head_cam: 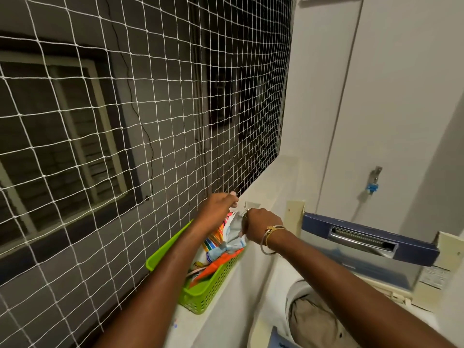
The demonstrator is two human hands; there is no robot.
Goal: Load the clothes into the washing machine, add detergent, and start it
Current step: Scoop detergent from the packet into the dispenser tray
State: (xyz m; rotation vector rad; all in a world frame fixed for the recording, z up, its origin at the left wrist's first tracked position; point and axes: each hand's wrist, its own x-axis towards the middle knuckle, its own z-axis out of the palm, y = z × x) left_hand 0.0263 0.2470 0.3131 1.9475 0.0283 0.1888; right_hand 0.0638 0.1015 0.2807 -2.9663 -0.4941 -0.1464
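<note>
A colourful detergent packet (229, 233) stands in a green plastic basket (213, 285) on the ledge under the netted window. My left hand (221, 204) grips the packet's top edge from the window side. My right hand (262, 224), with bangles on the wrist, pinches the packet's top from the other side. Below right, the top-loading washing machine (351, 280) stands with its lid (369, 237) raised, and beige clothes (319, 320) lie in the drum. What lies between my fingers is partly hidden.
White netting (150, 109) covers the window opening on the left. A tap with a blue fitting (374, 182) sticks out of the white wall above the machine. Orange packets (216, 267) lie in the basket. The ledge (190, 325) runs toward me.
</note>
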